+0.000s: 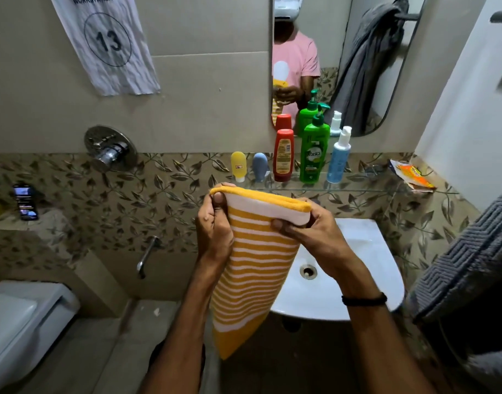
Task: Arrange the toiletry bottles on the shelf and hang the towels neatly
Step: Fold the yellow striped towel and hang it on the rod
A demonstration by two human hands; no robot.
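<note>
Yellow-and-white striped towel [258, 265], folded into a long narrow panel, hangs upright in front of the person, over the left rim of the white washbasin [357, 265]. Both hands grasp its folded top edge: the left hand [214, 223] curls round the left corner, and the right hand [309, 227] pinches the right corner with the thumb across the front. Just behind the towel's top runs a glass shelf [357, 190] with five containers in a row, standing upright: a small yellow tube [238, 165], a grey-blue tube [260, 166], a red bottle [284, 155], a green Vatika pump bottle [313, 155] and a pale blue pump bottle [338, 157]. An orange packet [413, 177] lies well apart at the shelf's right end. A grey textured towel [466, 260] hangs at the right edge; what carries it is out of view. The mirror [315, 38] reflects another grey cloth [369, 61], seemingly draped on a bar.
</note>
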